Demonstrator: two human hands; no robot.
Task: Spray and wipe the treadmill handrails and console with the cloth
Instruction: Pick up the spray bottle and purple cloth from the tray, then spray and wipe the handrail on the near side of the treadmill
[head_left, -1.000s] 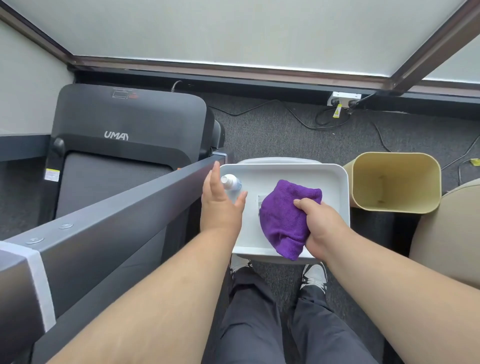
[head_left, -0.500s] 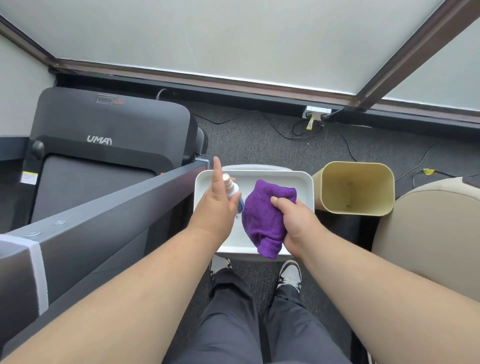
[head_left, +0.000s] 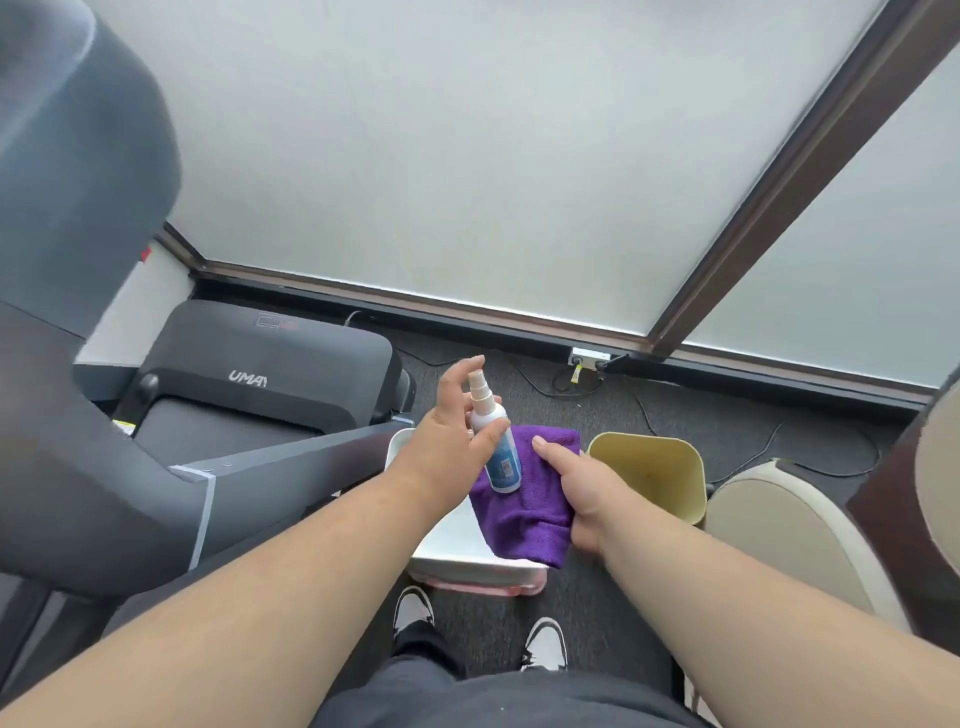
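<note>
An office-type room with a workout corner is seen: grey carpet tile floor (head_left: 701, 415), frosted glass partition (head_left: 467, 156) in dark frames, a wall socket (head_left: 588, 356) with trailing cables, and a treadmill (head_left: 270, 374) parked by a waste bin (head_left: 649, 473).

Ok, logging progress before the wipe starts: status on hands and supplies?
Left hand holds spray bottle. Right hand grips purple cloth above white tray. Handrail unobstructed.

treadmill (head_left: 270, 358) hood: "UMAY" in white | spray bottle (head_left: 496, 441) in my left hand (head_left: 452, 441): label print unreadable
</note>
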